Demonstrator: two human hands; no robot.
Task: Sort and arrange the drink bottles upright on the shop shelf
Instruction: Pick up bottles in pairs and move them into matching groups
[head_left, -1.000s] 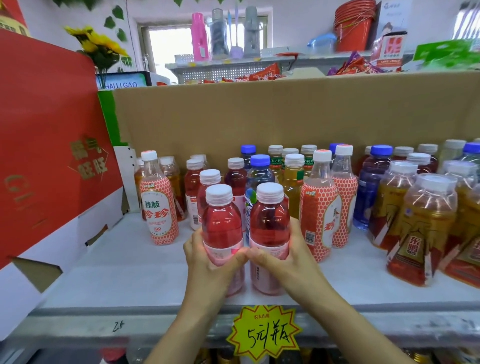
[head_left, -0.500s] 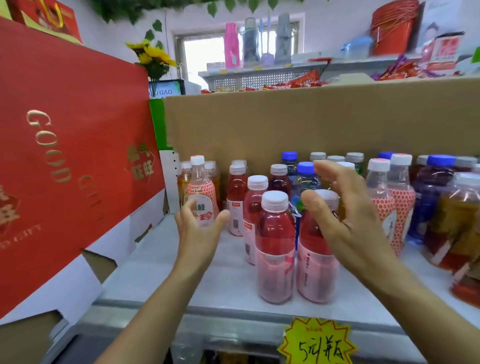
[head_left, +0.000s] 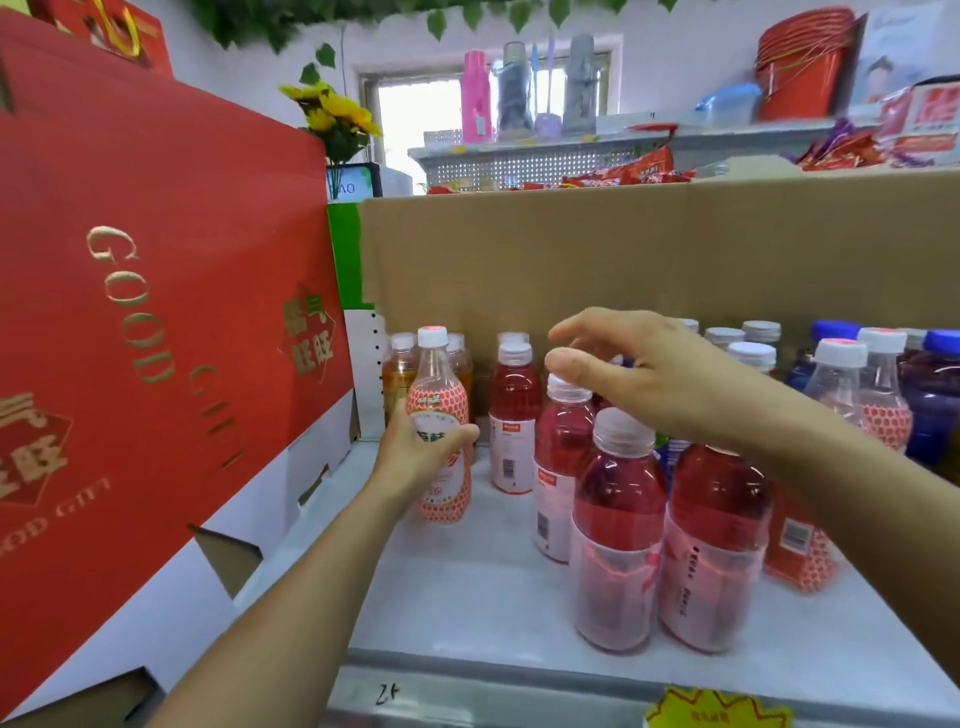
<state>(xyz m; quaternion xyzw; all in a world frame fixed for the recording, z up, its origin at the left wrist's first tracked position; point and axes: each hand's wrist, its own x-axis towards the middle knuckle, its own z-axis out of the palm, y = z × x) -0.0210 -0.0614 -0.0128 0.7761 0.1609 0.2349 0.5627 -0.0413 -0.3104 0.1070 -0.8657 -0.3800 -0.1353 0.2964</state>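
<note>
At the front edge of the shelf (head_left: 467, 587), just behind a yellow price tag (head_left: 719, 709), two red drink bottles (head_left: 618, 535) stand upright side by side and touching. They look like the head of a row squared to the lip so that shoppers meet one flavour first. More red bottles (head_left: 511, 415) line up behind them.

To the left, the left hand (head_left: 410, 462) wraps fingers and thumb round the waist of a patterned bottle (head_left: 441, 395), which is upright. Whether its base rests on the shelf or is just lifted, I cannot tell. The mid-body grip suits carrying it level, probably toward its patterned fellows (head_left: 852, 395) on the right.

The right hand (head_left: 649, 374) hovers above the red bottles' caps. Its fingers are spread and loosely bent and it holds nothing, seemingly poised to take or steady one by the top.

Further back, amber bottles (head_left: 400, 374) crowd the left corner and blue-capped ones (head_left: 935, 395) sit on the right. All of them stand against a cardboard wall (head_left: 623, 249), beside a red gift box (head_left: 156, 286).
</note>
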